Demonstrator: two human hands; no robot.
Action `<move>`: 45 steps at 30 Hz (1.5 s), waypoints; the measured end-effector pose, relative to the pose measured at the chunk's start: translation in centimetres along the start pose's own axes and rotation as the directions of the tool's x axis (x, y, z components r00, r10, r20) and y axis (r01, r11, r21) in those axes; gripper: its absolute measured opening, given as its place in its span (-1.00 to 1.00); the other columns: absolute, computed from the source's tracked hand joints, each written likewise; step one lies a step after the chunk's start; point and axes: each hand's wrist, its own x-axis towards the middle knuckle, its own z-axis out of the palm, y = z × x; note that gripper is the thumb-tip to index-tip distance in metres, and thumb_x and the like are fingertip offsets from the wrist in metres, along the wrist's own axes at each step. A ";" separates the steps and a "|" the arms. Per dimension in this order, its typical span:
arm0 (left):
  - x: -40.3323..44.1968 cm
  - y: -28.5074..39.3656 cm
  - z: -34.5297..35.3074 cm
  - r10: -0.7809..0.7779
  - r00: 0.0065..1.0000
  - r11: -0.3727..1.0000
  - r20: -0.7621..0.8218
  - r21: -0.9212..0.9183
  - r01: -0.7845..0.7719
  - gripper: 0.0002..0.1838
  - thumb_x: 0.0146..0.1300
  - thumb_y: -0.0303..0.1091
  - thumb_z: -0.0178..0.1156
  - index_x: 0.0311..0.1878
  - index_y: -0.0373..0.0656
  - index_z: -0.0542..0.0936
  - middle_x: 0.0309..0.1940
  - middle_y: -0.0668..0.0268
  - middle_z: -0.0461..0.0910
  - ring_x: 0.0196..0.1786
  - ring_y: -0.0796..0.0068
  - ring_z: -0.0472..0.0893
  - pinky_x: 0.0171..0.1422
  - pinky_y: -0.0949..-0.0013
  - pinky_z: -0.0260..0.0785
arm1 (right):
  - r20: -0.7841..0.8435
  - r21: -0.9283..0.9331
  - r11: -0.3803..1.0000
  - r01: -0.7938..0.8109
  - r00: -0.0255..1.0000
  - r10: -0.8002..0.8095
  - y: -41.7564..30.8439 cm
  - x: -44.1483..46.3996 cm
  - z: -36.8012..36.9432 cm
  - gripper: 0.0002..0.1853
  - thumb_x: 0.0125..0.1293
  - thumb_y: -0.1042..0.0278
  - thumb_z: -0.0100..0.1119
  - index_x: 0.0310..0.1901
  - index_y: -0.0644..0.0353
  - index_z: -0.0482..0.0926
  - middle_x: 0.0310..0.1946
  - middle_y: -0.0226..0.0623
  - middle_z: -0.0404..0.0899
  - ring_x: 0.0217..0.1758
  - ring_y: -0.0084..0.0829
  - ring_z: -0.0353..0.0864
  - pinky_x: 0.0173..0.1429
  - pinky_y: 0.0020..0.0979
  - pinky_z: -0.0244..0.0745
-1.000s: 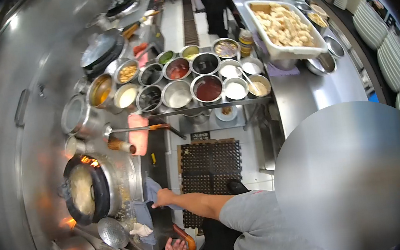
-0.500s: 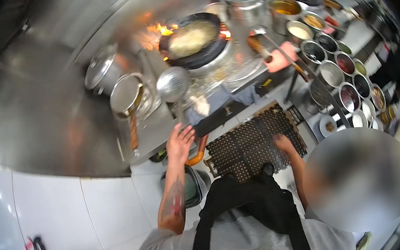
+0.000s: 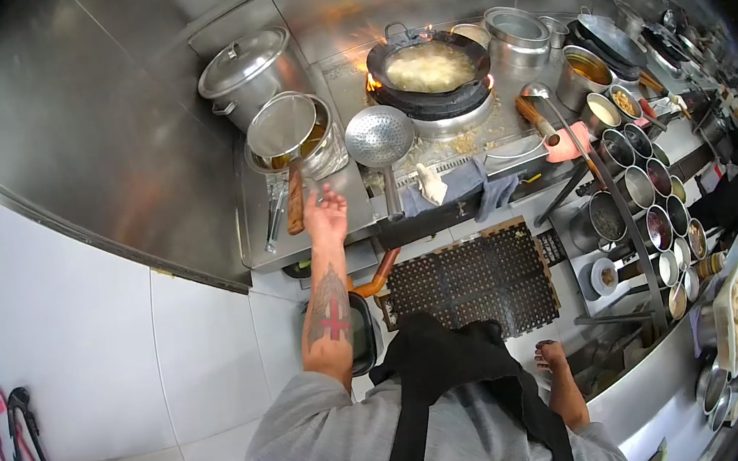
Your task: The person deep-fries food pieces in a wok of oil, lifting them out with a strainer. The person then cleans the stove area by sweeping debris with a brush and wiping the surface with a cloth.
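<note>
My left hand point(image 3: 326, 215) reaches over the counter edge, its fingers apart and nothing in it. Just left of the fingertips is the wooden handle of a mesh strainer point(image 3: 282, 124), which rests across a metal pot point(image 3: 325, 152) with amber liquid inside. A pair of tongs point(image 3: 274, 216) lies beside that handle. To the right, a perforated skimmer point(image 3: 379, 136) lies with its handle over the counter's front. My right hand point(image 3: 549, 356) hangs low by my side, loosely curled, with nothing visible in it.
A wok point(image 3: 429, 67) of bubbling pale contents sits over flames. A lidded pot point(image 3: 249, 69) stands at the back left. A ladle point(image 3: 537, 91), a pink cloth point(image 3: 568, 142) and several sauce containers point(image 3: 637, 188) are right. A rubber mat point(image 3: 471, 283) covers the floor.
The view has swung, so the stove things appear further right. My left hand has moved from below the skimmer toward the strainer's handle. My right hand is lower and nearer my body.
</note>
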 end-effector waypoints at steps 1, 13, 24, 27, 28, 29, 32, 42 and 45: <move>0.4 1.3 -1.6 0.061 0.998 0.998 -0.009 0.017 -0.061 -0.73 0.31 -0.20 0.01 -0.12 -0.23 0.39 -0.25 0.29 0.51 -0.32 0.48 0.46 -0.15 0.33 0.35 | -0.011 0.008 1.000 -0.003 1.000 0.003 0.3 -0.5 0.7 -0.81 0.20 0.29 -0.01 -0.18 0.08 0.51 -0.44 -0.37 0.49 -0.41 -0.38 0.52 -0.34 -0.21 0.47; -5.1 2.4 -6.0 0.022 0.995 0.992 -0.102 0.125 -0.009 -0.72 0.23 -0.07 0.14 -0.34 -0.09 0.44 -0.36 0.36 0.52 -0.41 0.54 0.44 -0.33 0.46 0.36 | 0.002 -0.140 0.990 -0.023 1.000 0.023 3.1 -4.6 5.3 -0.83 0.23 0.27 0.01 -0.21 0.10 0.52 -0.38 -0.33 0.54 -0.38 -0.37 0.57 -0.37 -0.22 0.54; -8.9 -2.8 -12.2 -0.183 0.972 0.957 -0.150 0.198 0.211 -0.88 0.16 -0.27 0.23 -0.37 -0.01 0.48 -0.47 0.44 0.54 -0.45 0.65 0.50 -0.41 0.51 0.41 | -0.093 -0.235 0.969 0.075 0.991 -0.099 2.7 -7.0 6.4 -0.71 0.19 0.29 0.05 -0.08 0.18 0.56 -0.36 -0.27 0.59 -0.39 -0.38 0.58 -0.41 -0.31 0.53; -6.9 2.0 -6.3 0.048 0.998 0.980 0.039 0.191 -0.055 -0.51 0.33 0.04 -0.08 0.18 -0.07 0.24 0.05 0.08 0.45 -0.13 0.34 0.53 -0.15 0.38 0.43 | -0.092 -0.216 0.975 0.057 0.993 -0.078 3.4 -7.6 5.0 -0.74 0.20 0.30 0.02 -0.11 0.16 0.56 -0.38 -0.32 0.57 -0.40 -0.38 0.57 -0.39 -0.28 0.53; -6.1 3.1 -4.4 0.117 0.993 0.963 0.029 0.243 -0.121 -0.51 0.34 0.02 -0.09 0.19 -0.07 0.24 0.05 0.07 0.45 -0.14 0.35 0.52 -0.14 0.37 0.42 | -0.061 -0.201 0.979 0.035 0.997 -0.048 3.9 -7.6 4.4 -0.75 0.19 0.32 0.06 -0.13 0.19 0.54 -0.39 -0.29 0.57 -0.39 -0.38 0.59 -0.43 -0.31 0.55; -5.0 4.1 -3.2 0.185 0.983 0.938 0.023 0.295 -0.183 -0.52 0.35 0.00 -0.10 0.21 -0.08 0.23 0.05 0.06 0.46 -0.14 0.35 0.51 -0.14 0.37 0.41 | -0.031 -0.185 0.983 0.011 0.999 -0.017 4.6 -7.3 3.7 -0.76 0.17 0.33 0.09 -0.14 0.21 0.53 -0.40 -0.25 0.58 -0.37 -0.38 0.60 -0.47 -0.34 0.57; 0.3 6.7 -3.3 0.209 0.978 0.887 0.004 0.420 -0.191 -0.59 0.40 -0.04 -0.20 0.14 -0.11 0.25 -0.08 0.05 0.53 -0.34 0.44 0.51 -0.28 0.43 0.39 | -0.063 -0.112 0.993 -0.050 0.997 0.043 6.9 -5.5 2.1 -0.77 0.19 0.33 0.06 -0.15 0.20 0.53 -0.35 -0.24 0.58 -0.34 -0.32 0.62 -0.44 -0.26 0.57; 1.7 -0.7 2.9 0.207 0.978 0.856 0.005 0.483 -0.183 -0.89 0.37 -0.31 -0.13 -0.10 -0.07 0.29 -0.38 0.19 0.47 -0.69 0.61 0.21 -0.68 0.54 0.04 | -0.019 0.023 0.997 -0.069 0.997 0.069 4.7 0.9 -3.4 -0.78 0.20 0.34 0.00 -0.17 0.17 0.54 -0.37 -0.25 0.55 -0.41 -0.30 0.59 -0.39 -0.19 0.55; 1.8 -2.9 8.5 0.138 0.986 0.838 0.094 0.520 -0.167 -0.82 0.36 -0.31 -0.13 0.00 -0.04 0.28 -0.38 0.21 0.48 -0.68 0.58 0.22 -0.70 0.53 0.03 | 0.081 -0.059 0.998 0.005 0.997 -0.001 4.8 5.7 -5.0 -0.80 0.18 0.38 0.01 -0.19 0.20 0.55 -0.37 -0.27 0.58 -0.37 -0.31 0.62 -0.41 -0.14 0.57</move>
